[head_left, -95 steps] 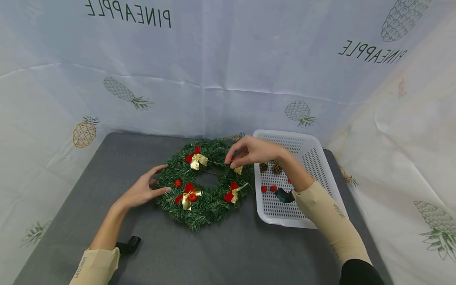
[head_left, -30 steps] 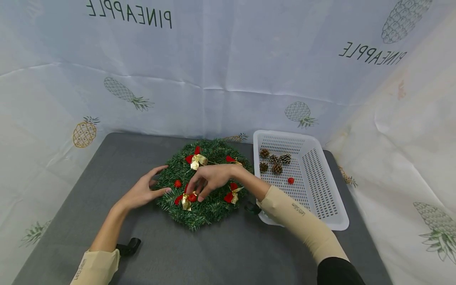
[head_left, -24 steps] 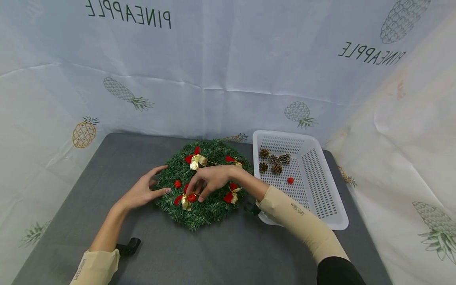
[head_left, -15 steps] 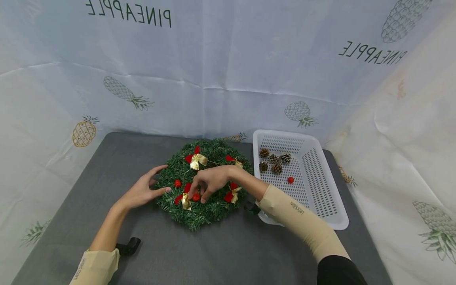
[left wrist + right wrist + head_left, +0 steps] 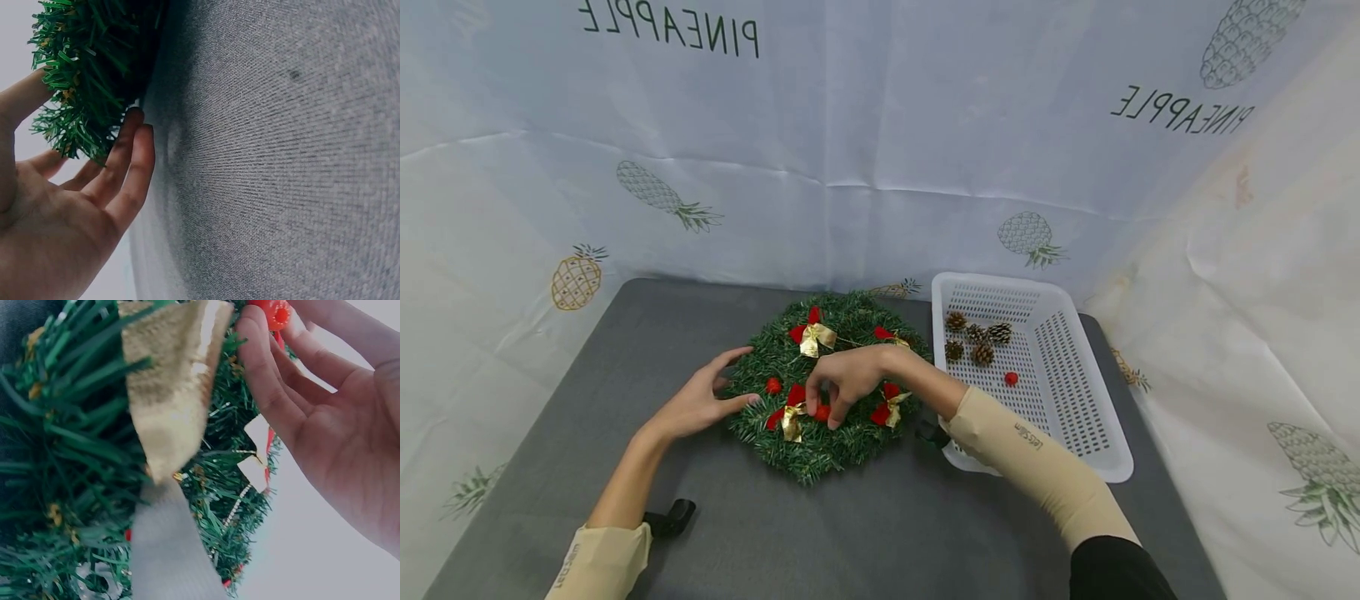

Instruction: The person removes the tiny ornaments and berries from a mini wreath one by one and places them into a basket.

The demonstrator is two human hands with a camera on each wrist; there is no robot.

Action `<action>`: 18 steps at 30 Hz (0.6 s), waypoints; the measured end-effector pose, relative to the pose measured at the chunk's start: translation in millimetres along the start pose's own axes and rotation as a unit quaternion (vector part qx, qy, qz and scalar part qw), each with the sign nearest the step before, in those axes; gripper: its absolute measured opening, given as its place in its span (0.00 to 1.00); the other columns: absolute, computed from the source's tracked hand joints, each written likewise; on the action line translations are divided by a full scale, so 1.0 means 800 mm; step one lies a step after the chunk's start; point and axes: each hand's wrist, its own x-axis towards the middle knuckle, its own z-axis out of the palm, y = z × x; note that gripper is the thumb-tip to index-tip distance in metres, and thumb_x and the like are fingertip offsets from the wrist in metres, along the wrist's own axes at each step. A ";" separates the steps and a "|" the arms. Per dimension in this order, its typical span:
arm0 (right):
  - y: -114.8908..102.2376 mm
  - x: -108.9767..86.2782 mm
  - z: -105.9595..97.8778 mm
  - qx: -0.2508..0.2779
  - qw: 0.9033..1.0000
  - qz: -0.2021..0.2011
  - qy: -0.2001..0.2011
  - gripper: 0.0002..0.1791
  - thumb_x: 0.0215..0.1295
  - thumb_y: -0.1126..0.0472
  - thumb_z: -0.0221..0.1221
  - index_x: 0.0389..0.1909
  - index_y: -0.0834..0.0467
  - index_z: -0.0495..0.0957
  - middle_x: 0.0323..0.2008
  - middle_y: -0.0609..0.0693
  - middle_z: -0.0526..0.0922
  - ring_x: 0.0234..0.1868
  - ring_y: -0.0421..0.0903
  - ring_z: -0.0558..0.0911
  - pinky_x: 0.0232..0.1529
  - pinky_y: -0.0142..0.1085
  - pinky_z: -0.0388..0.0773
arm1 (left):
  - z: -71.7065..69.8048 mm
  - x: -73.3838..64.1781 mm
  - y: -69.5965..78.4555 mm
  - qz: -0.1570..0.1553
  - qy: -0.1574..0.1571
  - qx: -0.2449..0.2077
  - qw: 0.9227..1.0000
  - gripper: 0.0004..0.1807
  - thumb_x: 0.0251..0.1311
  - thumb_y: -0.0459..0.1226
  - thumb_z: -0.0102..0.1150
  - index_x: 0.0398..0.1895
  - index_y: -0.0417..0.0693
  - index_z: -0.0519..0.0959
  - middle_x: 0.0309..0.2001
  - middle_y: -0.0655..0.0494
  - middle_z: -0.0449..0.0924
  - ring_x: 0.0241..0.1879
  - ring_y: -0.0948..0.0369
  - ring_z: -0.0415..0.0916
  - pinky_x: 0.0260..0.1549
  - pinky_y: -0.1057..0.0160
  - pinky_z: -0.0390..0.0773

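Observation:
A green wreath (image 5: 850,450) with red-and-gold bows lies on the grey table. My left hand (image 5: 703,402) holds its left edge; in the left wrist view its thumb and fingers (image 5: 134,175) lie about the green tinsel. My right hand (image 5: 850,379) reaches over the wreath's middle and pinches a small red ball (image 5: 822,413) just right of the lower-left bow (image 5: 792,415). The right wrist view shows this ball at the fingertips, with a gold ribbon (image 5: 172,381) close to the camera. Another red ball (image 5: 773,386) sits in the tinsel above that bow.
A white slotted basket (image 5: 1078,400) stands right of the wreath, holding several pine cones (image 5: 982,354) and a red ball (image 5: 1011,378). The right sleeve (image 5: 1022,450) covers its near-left corner. A pineapple-print curtain (image 5: 880,150) hangs behind the table.
My right hand has come from the wreath's upper right down to the lower-left bow. Over the last second it has shifted the red ball rightward off the bow. My left hand stays in place.

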 end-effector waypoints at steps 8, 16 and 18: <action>-0.001 -0.016 -0.008 0.030 0.999 -0.020 0.014 0.15 0.71 0.66 0.72 0.56 0.61 0.84 0.40 0.45 0.83 0.30 0.40 0.81 0.35 0.30 0.75 | -0.001 0.000 -0.001 0.001 0.003 0.002 1.000 0.47 0.73 0.41 0.70 0.87 0.40 0.54 0.84 0.25 0.52 0.71 0.18 0.67 0.62 0.25 0.78; 0.002 -0.037 -0.016 0.036 0.996 -0.060 0.048 0.13 0.70 0.67 0.72 0.51 0.59 0.83 0.46 0.48 0.83 0.34 0.38 0.82 0.39 0.30 0.80 | 0.000 0.001 0.000 0.004 0.001 0.002 1.000 0.47 0.74 0.41 0.69 0.87 0.40 0.54 0.84 0.24 0.52 0.70 0.18 0.67 0.62 0.25 0.78; 0.003 -0.044 -0.019 0.039 0.995 -0.068 0.059 0.13 0.70 0.66 0.72 0.51 0.59 0.82 0.47 0.49 0.83 0.36 0.39 0.83 0.41 0.30 0.82 | -0.001 0.000 0.001 0.004 0.001 0.003 1.000 0.47 0.74 0.41 0.69 0.87 0.40 0.54 0.84 0.24 0.52 0.71 0.18 0.67 0.62 0.25 0.78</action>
